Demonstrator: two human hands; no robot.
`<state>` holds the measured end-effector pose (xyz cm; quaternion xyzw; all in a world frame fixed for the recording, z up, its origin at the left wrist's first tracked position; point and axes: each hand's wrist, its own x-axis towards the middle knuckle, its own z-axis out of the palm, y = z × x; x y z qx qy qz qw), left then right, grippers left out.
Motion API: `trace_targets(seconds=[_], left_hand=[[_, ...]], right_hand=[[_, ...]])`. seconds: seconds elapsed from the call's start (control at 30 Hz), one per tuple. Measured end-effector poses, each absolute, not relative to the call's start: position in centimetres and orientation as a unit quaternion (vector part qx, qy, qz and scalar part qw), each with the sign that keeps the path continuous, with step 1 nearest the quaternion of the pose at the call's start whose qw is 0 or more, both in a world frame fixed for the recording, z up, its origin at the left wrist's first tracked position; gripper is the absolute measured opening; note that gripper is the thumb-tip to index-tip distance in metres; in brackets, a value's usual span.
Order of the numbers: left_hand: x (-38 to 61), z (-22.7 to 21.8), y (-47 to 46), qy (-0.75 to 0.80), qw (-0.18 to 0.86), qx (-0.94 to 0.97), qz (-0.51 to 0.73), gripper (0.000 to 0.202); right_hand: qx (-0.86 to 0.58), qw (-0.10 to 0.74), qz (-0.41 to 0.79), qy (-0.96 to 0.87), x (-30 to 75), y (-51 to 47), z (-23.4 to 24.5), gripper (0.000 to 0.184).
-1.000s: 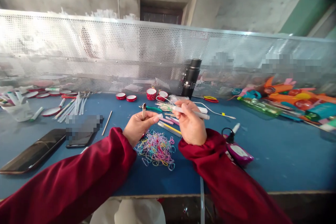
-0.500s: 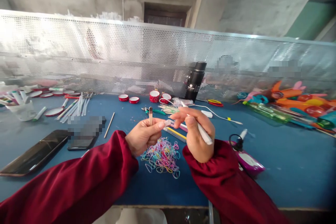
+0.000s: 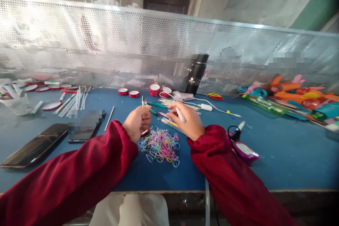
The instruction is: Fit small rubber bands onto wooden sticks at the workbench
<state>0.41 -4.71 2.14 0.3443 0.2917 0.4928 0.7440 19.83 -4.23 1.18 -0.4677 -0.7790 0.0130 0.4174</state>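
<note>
My left hand (image 3: 137,122) is closed around a thin wooden stick (image 3: 143,101), whose upper end points up above the fist. In my right hand (image 3: 188,118) a white marker-like pen (image 3: 180,114) lies between the fingers, partly hidden by them. Below and between both hands a loose pile of coloured rubber bands (image 3: 160,145) covers the blue table. The red rim of a round thing (image 3: 144,132) peeks out beside my left hand. A yellow pen (image 3: 172,124) lies just under my right hand, and green-handled pliers (image 3: 158,105) lie beyond the hands.
Two phones (image 3: 35,144) and another wooden stick (image 3: 109,118) lie left. Farther back are a cup of markers (image 3: 17,104), clear sticks (image 3: 71,104), red tins (image 3: 154,90) and a black bottle (image 3: 197,74). A purple device (image 3: 246,150) and orange balloon-like items (image 3: 288,90) are right.
My hands have moved apart and slightly lower toward the table. The small whitish piece at my left fingertips no longer shows. The view has tilted down a little.
</note>
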Motion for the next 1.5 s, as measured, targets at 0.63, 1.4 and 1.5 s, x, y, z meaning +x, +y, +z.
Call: trace_targets(seconds=[0.63, 1.4, 1.5], left_hand=[[1.6, 0.1, -4.9, 0.295, 0.681, 0.522, 0.421, 0.034], [2.0, -1.8, -4.4, 0.221, 0.589, 0.689, 0.36, 0.046], [2.2, -1.8, -4.6, 0.199, 0.627, 0.667, 0.35, 0.047]], right_hand=[[-0.399, 0.574, 0.138, -0.702, 17.1, -5.2, 0.2, 0.026], [-0.347, 0.592, 0.312, -0.657, 17.0, -5.3, 0.4, 0.031], [-0.336, 0.589, 0.321, -0.662, 16.8, -5.6, 0.6, 0.029]])
